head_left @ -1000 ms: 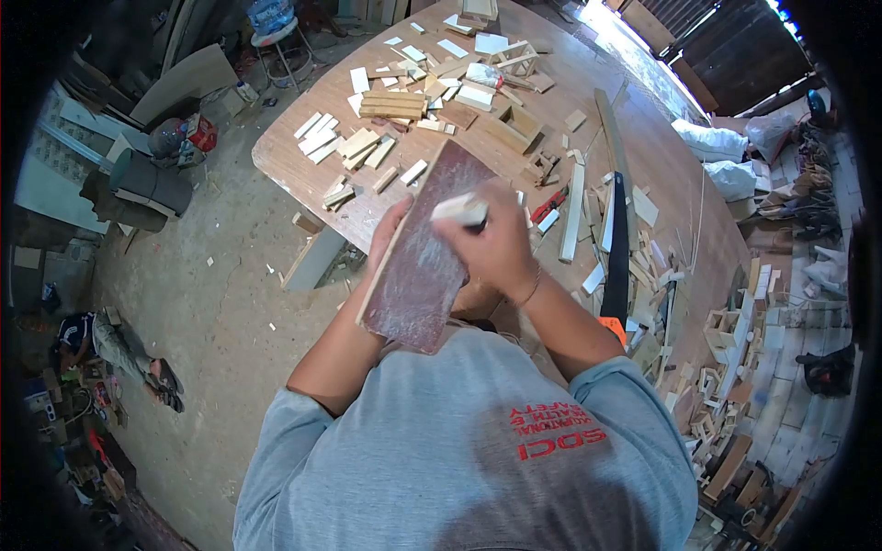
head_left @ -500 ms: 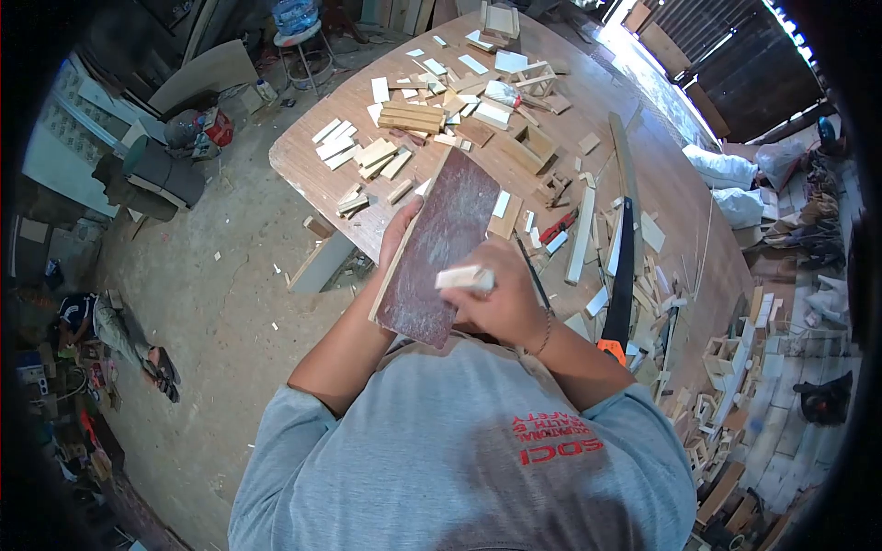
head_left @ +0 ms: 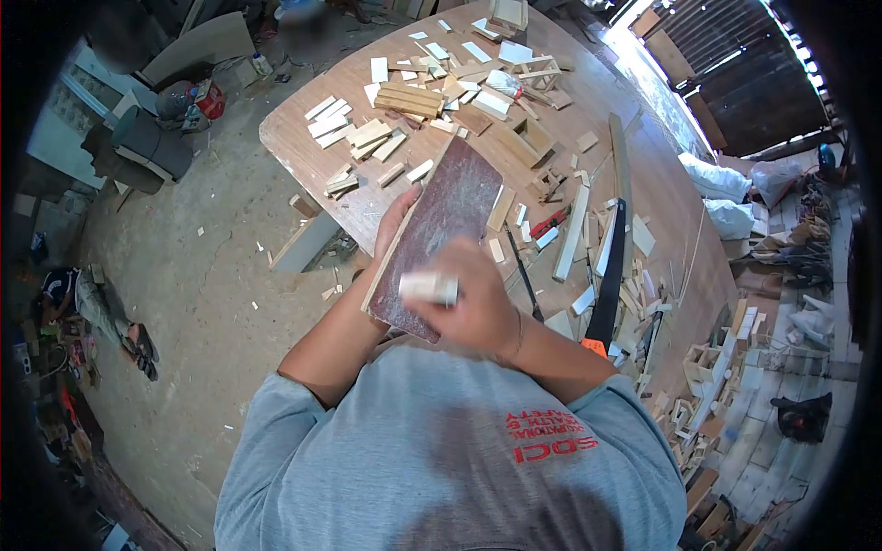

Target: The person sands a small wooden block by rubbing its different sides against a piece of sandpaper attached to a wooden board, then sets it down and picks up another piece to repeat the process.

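Note:
A flat board faced with worn dark red sandpaper (head_left: 450,202) is tilted in front of my chest. My left hand (head_left: 393,223) grips its left edge from beneath, with most of the fingers hidden behind it. Over the lower part of the board, my right hand (head_left: 473,298) is closed on a small pale wood block (head_left: 429,287), blurred by motion. The block lies on or just above the red surface; which of the two I cannot tell.
Beyond the board, a wooden table (head_left: 303,147) holds many small wood pieces, a stack of strips (head_left: 409,99), an open wooden box (head_left: 528,142) and red-handled pliers (head_left: 549,223). A black saw (head_left: 610,285) lies at the right. A person (head_left: 92,298) is at the far left.
My right hand has moved left across the board with the wood block. The view has shifted slightly, and my left hand keeps its hold on the board.

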Motion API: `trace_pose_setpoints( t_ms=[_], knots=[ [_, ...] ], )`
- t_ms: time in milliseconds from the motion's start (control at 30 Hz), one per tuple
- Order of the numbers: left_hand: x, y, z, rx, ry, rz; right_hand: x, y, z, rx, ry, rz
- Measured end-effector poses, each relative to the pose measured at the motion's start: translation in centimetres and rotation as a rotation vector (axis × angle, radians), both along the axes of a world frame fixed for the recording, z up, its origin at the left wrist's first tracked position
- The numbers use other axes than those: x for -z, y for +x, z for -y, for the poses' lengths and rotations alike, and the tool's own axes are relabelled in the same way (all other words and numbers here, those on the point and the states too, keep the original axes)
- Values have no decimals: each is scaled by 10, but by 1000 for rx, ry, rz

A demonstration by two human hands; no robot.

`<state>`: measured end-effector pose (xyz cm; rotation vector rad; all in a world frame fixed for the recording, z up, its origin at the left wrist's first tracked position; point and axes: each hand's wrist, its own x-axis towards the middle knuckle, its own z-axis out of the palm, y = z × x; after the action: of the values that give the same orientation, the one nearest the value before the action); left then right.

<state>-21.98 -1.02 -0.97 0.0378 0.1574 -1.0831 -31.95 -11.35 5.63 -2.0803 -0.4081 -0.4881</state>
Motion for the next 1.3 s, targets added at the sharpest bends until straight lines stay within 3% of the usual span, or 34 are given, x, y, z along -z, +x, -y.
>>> trace_pose_setpoints(
  t_ms=[67,167,233,300,367,433,500,567,633,700,767,833,900,967,1067,1100,1167,1200,1300],
  knots=[
    [7,4,-7,28,-148,98,1,-3,6,-64,-45,12],
    [-1,1,-11,11,-3,-50,4,14,26,-91,-171,21],
    [1,0,-9,10,-105,-49,8,31,25,227,-28,47],
    [1,4,-11,5,-204,-31,9,22,13,194,-65,114],
    [4,8,-21,4,-63,76,8,6,1,-56,-86,130],
    [2,3,-22,-48,9,85,16,10,11,-81,-135,115],
    [-6,-5,-20,-26,-27,17,21,23,20,314,0,-19],
    [3,-3,-18,-15,-71,28,11,21,18,289,-48,-12],
    [9,1,-19,21,-224,40,7,7,10,-6,-147,65],
    [7,-2,-21,10,-146,24,8,15,18,4,-182,119],
    [7,-6,-19,-7,-80,12,17,28,30,311,-173,72],
    [10,-3,-17,-9,-139,25,13,20,18,297,-136,42],
    [13,-1,-20,-12,-37,-14,7,6,3,-18,-222,148],
    [16,-2,-22,29,54,10,5,14,15,-14,-242,121],
    [9,-7,-20,24,-16,-21,34,33,32,372,6,-144],
    [9,-5,-20,13,-25,-39,30,29,21,371,4,-139],
    [25,0,-22,35,-52,46,15,4,-8,-30,-25,-2],
    [20,1,-23,59,-79,131,12,-7,-17,-87,-51,49],
    [0,-3,-30,-13,89,-33,27,2,19,-11,-166,-36]
  ],
)
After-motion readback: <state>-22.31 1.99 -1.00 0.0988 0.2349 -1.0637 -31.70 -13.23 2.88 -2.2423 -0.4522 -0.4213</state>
